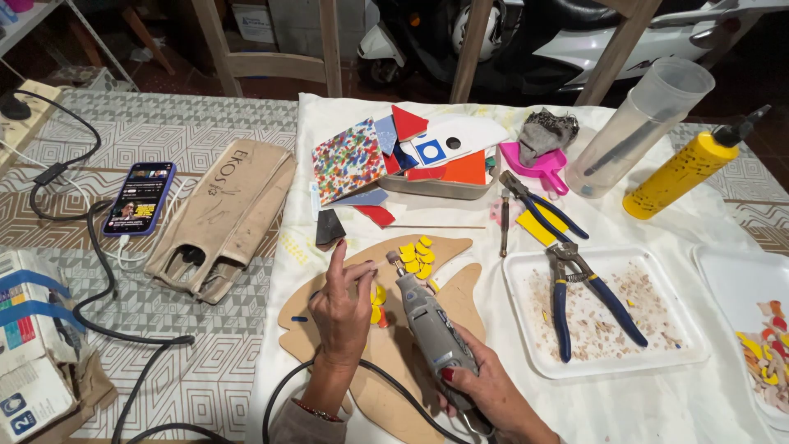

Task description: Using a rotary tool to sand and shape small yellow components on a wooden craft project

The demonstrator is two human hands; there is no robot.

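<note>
Your right hand [485,386] grips the grey rotary tool [429,329], lower centre; your left hand [341,308] pinches a yellow tile piece [376,294] at its bit: grinding step; judged next, steady contact.

The table [189,131] has a patterned grey and white cover. A white cloth [707,395] lies over its right part. Directly on the cover lie a phone [140,197], a beige fabric case [226,218], a black cable [99,271] and a cardboard box [25,337].
</note>
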